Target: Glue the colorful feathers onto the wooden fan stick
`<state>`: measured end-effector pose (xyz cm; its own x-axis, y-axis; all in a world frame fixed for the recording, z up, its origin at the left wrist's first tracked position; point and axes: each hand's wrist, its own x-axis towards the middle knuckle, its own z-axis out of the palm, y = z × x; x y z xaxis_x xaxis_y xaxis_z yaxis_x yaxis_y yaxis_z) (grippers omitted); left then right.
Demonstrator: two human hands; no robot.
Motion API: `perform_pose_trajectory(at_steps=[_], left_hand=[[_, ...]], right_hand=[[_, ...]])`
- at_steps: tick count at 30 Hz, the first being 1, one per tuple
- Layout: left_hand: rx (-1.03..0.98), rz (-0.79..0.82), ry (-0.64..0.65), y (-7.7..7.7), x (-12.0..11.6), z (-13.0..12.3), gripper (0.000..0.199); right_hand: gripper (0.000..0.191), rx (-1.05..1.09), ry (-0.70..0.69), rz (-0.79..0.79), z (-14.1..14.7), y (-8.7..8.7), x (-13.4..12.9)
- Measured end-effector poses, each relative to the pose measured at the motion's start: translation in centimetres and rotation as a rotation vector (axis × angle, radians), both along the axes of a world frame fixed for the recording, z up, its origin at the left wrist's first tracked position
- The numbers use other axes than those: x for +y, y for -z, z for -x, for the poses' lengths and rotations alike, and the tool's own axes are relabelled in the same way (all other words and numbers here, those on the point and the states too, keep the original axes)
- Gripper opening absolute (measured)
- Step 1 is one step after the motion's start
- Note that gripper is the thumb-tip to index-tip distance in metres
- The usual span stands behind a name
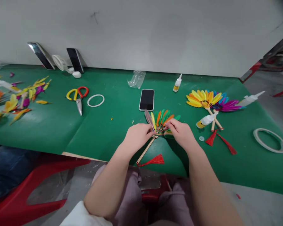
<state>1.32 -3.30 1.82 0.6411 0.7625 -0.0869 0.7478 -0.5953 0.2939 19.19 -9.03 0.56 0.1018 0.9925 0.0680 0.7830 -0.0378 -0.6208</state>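
A small feather fan (158, 121) with green, orange, yellow and grey-purple feathers lies at the front of the green table. Its wooden handle (146, 150) slants down-left to a red tassel (157, 159). My left hand (139, 135) is closed, thumb and fingers pinching the left side of the fan near the feather bases. On the other side, my right hand (180, 131) is closed in a pinch at the base of an orange feather (169, 119). The fingertips partly hide what they grip. Just beyond the fan lies a phone (147, 100).
Two feather fans (204, 99) lie crossed at right, near glue bottles (205, 121) and a tape ring (270, 141). Scissors (78, 99), a white ring (95, 100) and loose feathers (25, 100) are leftward. Clear plastic (137, 79) and another glue bottle (177, 83) lie toward the wall.
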Motion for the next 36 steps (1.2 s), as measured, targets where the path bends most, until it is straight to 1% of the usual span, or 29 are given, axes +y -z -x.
perform_pose_trajectory(at_steps=[3, 10, 18, 28, 32, 34, 36], left_hand=[[0.012, 0.007, -0.011, 0.1, 0.1, 0.0, 0.037], [0.026, 0.016, 0.001, 0.2, 0.1, 0.0, 0.036], [0.030, 0.026, 0.003, 0.2, 0.1, 0.0, 0.038], [0.089, 0.100, 0.060, 0.6, -0.6, 0.1, 0.043], [0.127, 0.072, 0.075, 0.6, -0.8, -0.2, 0.039], [0.135, 0.044, 0.101, 0.6, -0.9, -0.3, 0.035], [0.135, 0.018, 0.122, 0.6, -0.9, -0.5, 0.031]], right_hand=[[0.030, -0.080, -0.021, 0.030, 0.2, 0.3, 0.1], [0.033, -0.233, -0.037, 0.014, 0.8, 0.5, 0.3], [0.034, -0.301, -0.034, 0.023, 1.1, 0.4, 0.3], [0.035, -0.324, -0.036, 0.013, 1.2, 0.4, 0.2], [0.034, -0.293, -0.041, -0.011, 1.3, 0.4, 0.2], [0.032, -0.214, -0.023, -0.070, 1.2, 0.0, 0.0], [0.031, -0.099, 0.063, -0.194, 1.1, -0.7, -0.4]])
